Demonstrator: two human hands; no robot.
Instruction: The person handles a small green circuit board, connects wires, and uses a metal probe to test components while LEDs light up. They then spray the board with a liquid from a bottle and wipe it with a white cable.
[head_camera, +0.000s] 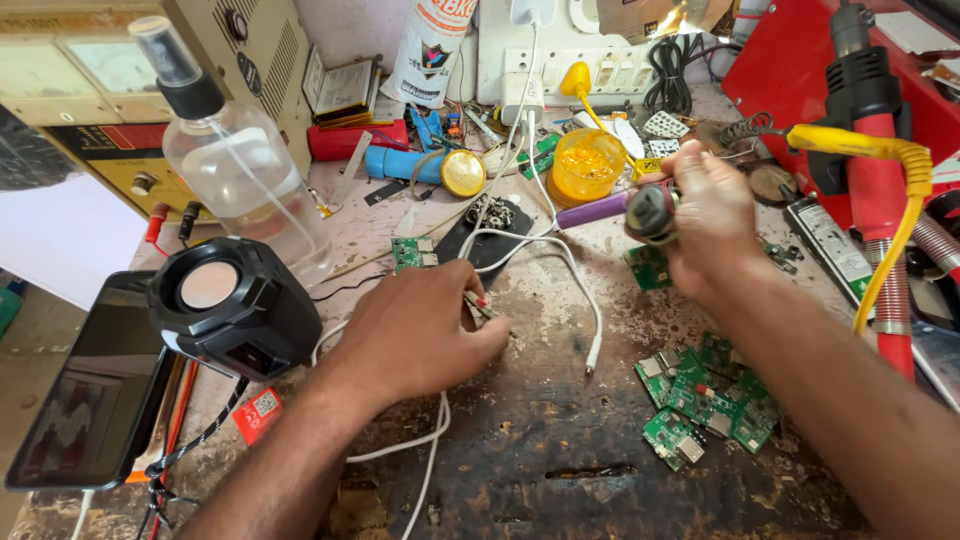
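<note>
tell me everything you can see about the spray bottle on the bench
The spray bottle is clear plastic with a black collar and a clear cap over the nozzle. A thin dip tube runs down inside; any liquid level is hard to tell. It leans slightly left at the bench's back left, before a beige instrument and just behind a black speaker. Neither hand touches it.

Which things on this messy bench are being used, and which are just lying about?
In use: left hand pinching a small part; right hand holding a purple-handled soldering iron.

Lying about: spray bottle, black speaker, phone, yellow pot, green circuit boards, white cable.
</note>
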